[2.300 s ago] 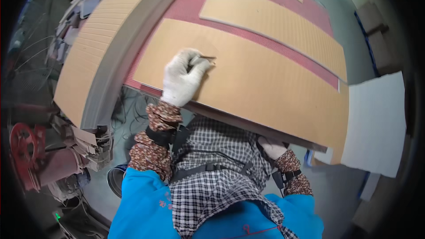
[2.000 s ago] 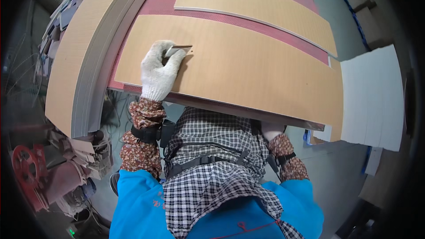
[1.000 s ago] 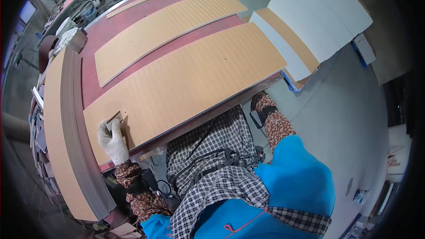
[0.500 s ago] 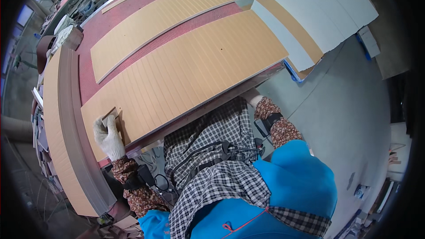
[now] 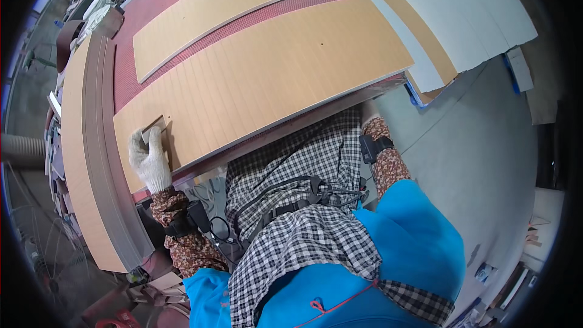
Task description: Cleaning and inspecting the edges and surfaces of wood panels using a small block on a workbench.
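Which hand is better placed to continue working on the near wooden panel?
Left, probably. The gloved left hand already rests on the grooved panel, at a small block. The right hand is at the table's edge, mostly hidden.

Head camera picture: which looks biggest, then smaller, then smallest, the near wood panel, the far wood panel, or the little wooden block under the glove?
1. Near wood panel, the widest and longest.
2. Far wood panel; it is narrower, though being farther away may shrink it.
3. Little wooden block under the gloved left hand, clearly smallest.

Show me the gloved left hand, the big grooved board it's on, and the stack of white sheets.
left hand (image 5: 150,159), head view, back of glove.
grooved board (image 5: 273,79), head view, bare middle.
white sheets (image 5: 464,15), head view, top sheet.
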`<action>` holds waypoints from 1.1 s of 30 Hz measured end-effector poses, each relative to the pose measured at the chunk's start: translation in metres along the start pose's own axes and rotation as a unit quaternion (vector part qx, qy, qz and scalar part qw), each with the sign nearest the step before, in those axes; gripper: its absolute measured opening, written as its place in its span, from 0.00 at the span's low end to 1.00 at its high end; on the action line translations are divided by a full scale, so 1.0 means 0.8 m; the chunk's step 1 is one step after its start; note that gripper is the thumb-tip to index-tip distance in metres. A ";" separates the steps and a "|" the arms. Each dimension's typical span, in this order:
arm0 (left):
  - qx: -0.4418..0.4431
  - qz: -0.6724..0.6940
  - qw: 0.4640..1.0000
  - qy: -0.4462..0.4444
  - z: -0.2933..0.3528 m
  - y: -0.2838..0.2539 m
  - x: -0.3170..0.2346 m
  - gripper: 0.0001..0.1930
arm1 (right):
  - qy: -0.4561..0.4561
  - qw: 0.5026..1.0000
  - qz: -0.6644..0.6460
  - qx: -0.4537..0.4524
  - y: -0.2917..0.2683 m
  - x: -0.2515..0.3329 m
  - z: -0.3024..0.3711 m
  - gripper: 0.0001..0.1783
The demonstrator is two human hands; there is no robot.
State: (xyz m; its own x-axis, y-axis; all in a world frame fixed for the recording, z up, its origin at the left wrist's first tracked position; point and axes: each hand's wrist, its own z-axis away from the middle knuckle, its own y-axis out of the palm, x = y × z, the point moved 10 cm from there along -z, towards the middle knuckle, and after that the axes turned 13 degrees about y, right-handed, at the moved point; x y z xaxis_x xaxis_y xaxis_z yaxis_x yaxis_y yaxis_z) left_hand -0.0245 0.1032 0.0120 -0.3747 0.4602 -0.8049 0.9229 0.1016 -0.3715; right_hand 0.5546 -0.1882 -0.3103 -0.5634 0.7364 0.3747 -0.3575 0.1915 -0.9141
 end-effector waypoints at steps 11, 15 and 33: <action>0.001 0.006 1.000 -0.015 0.006 -0.004 -0.004 0.10 | 0.223 0.931 0.160 0.240 -0.068 0.063 0.055 0.30; -0.004 -0.002 1.000 -0.004 0.004 -0.005 -0.013 0.10 | 0.200 0.925 0.187 0.263 -0.070 0.093 0.047 0.30; 0.061 0.177 0.976 -0.109 0.029 0.033 -0.047 0.11 | 0.085 0.990 0.049 0.101 -0.047 0.055 0.061 0.24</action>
State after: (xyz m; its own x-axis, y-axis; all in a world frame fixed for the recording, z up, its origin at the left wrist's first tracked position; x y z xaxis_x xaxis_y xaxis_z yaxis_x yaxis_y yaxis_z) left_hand 0.0122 0.0681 0.0214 -0.0573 0.2484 -0.9670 0.9855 -0.1411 -0.0946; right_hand 0.5070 -0.1949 -0.2516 -0.4755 0.8466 0.2392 -0.4595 -0.0072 -0.8881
